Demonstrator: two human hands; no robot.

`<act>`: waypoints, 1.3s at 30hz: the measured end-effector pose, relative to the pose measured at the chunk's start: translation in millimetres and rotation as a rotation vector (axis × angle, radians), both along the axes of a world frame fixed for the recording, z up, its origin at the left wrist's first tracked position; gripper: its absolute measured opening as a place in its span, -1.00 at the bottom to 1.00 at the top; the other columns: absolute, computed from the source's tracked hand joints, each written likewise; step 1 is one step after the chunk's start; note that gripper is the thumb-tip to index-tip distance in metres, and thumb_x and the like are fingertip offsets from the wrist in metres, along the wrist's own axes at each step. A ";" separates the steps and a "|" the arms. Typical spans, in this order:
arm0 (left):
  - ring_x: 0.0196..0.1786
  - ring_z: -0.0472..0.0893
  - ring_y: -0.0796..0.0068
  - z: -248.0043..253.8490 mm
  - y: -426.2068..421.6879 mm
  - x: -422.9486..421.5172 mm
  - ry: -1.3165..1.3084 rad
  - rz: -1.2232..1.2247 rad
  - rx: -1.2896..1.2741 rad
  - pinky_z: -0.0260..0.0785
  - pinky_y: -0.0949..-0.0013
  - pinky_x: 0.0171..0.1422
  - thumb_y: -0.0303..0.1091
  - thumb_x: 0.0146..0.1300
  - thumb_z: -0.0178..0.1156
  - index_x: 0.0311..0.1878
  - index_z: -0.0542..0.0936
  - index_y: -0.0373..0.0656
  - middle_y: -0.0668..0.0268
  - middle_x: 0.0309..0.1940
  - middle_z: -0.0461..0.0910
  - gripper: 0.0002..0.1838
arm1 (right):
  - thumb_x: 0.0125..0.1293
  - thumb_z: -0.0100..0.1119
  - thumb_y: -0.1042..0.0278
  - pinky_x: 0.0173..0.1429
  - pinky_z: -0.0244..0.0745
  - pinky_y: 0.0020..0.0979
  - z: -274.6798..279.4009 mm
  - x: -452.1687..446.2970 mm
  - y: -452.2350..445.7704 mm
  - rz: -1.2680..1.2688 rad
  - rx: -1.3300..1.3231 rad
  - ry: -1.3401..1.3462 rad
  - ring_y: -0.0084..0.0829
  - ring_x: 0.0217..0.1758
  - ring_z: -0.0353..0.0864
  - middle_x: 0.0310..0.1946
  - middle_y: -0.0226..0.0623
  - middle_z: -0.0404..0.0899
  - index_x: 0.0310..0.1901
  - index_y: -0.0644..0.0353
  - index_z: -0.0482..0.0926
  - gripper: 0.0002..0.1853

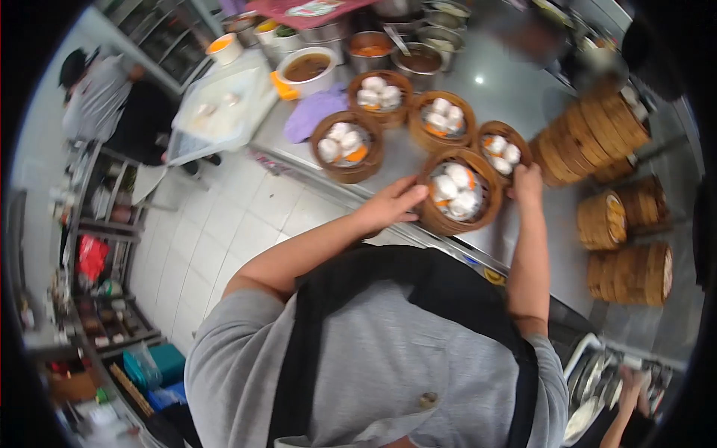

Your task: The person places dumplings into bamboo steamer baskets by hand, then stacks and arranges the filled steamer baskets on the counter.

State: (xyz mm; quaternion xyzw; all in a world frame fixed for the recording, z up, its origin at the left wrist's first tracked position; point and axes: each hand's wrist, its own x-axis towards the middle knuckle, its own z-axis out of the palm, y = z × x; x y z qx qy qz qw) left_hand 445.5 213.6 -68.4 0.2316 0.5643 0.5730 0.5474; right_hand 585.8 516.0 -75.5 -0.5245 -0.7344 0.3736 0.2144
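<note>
My left hand point(394, 204) holds the side of the front bamboo steamer point(449, 225), its thumb on the outer wall near the rim. White buns point(462, 202) sit inside on orange pieces. My right hand point(527, 185) is curled at the right edge of a smaller-looking bamboo steamer point(518, 137) just behind; its fingertips are partly hidden. That one also holds white buns point(501, 163). Three more filled bamboo steamers stand behind and to the left: one at the left point(346, 178), one at the back point(407, 87) and one in the middle point(470, 119).
Stacked bamboo steamers point(590, 134) stand at the right, with more stacks point(631, 275) nearer. A white bowl of brown liquid point(308, 67), metal pots point(370, 51) and a purple cloth point(315, 113) lie left and behind. A white tray point(258, 89) juts past the counter's left end. Another person point(104, 93) stands far left.
</note>
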 end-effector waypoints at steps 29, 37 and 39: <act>0.10 0.47 0.34 4.0 -58.2 -16.7 0.890 0.468 0.318 0.36 0.28 0.19 -0.44 0.33 0.11 0.13 0.39 -0.23 0.15 0.07 0.41 -0.68 | 0.31 -0.13 0.34 -0.66 0.39 -0.43 126.8 26.7 -102.6 0.388 0.122 0.013 -0.46 -0.72 0.48 -0.57 -0.13 0.55 0.18 0.45 0.40 -0.54; 0.46 0.18 0.21 34.6 0.7 -4.4 0.538 0.101 0.358 -0.02 0.27 0.50 0.04 0.49 -0.16 0.46 0.04 -0.34 0.03 0.41 0.18 -0.28 | 0.30 -0.15 0.38 -0.39 0.52 -0.22 123.7 17.4 -126.0 0.374 0.212 -0.139 -0.15 -0.59 0.59 -0.49 0.13 0.58 0.11 0.50 0.43 -0.56; 0.48 0.14 0.22 36.7 9.1 2.2 0.531 0.051 0.296 -0.06 0.30 0.51 0.06 0.47 -0.13 0.47 0.01 -0.35 -0.01 0.40 0.17 -0.25 | 0.31 -0.15 0.35 -0.24 0.51 -0.16 112.1 22.0 -118.7 0.372 0.261 -0.129 -0.04 -0.46 0.60 -0.42 0.18 0.58 0.11 0.48 0.42 -0.56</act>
